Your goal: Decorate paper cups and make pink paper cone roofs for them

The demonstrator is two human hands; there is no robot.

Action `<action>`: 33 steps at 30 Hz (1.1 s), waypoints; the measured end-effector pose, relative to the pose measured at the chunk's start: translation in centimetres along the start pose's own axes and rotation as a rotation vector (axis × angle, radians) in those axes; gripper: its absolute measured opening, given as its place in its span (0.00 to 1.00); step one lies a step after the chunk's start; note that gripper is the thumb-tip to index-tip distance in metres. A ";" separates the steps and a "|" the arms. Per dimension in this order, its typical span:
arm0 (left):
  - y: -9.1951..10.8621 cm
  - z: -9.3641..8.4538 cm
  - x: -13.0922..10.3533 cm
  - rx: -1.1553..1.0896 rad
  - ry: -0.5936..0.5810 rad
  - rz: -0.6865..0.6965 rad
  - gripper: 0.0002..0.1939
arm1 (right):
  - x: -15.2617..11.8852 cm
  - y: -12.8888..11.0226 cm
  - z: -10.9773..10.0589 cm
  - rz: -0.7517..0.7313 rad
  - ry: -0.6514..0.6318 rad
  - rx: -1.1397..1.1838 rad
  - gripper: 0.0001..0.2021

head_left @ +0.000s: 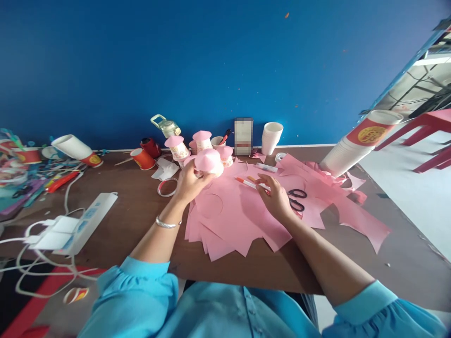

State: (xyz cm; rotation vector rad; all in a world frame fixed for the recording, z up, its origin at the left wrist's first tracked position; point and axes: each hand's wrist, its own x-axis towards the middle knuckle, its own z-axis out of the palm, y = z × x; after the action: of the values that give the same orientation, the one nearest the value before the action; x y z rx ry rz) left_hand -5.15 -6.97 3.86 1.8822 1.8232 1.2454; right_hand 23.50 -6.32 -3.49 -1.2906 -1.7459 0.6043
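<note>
My left hand (192, 180) is closed around a paper cup topped with a pink paper cone (208, 161), held above the table. The cup's body is mostly hidden behind the cone and my fingers. My right hand (273, 195) hovers low over a stack of pink paper sheets (232, 225), its fingers loosely bent and apart. Close to its fingertips lies an orange-and-white pen (245, 182); whether they touch is unclear. Black-handled scissors (298, 193) lie just right of that hand. Behind the held cup stand several similar cone-topped cups (177, 146).
At the back stand a phone (243, 136) and white stacked cups (272, 138). A tall cup stack (355, 143) leans at right beside pink scraps (366, 225). A tape roll (167, 187), an orange cup (143, 159) and a power strip (91, 220) lie left.
</note>
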 end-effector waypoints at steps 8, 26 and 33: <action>-3.8 -3.9 -2.5 0.202 0.000 -0.203 0.29 | -0.2 -0.3 0.2 -0.036 -0.018 -0.002 0.17; -1.5 -1.5 2.2 0.181 0.075 0.029 0.23 | -0.5 -0.2 0.4 -0.089 -0.076 -0.031 0.17; -1.6 0.7 5.2 0.356 0.114 -0.003 0.19 | -0.5 -0.8 0.1 -0.075 -0.101 -0.035 0.17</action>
State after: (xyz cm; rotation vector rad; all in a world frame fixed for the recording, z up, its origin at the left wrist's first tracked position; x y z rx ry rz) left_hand -6.54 -1.72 4.44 2.0165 2.2311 1.1041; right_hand 23.04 -7.02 -3.09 -1.2312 -1.8866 0.6079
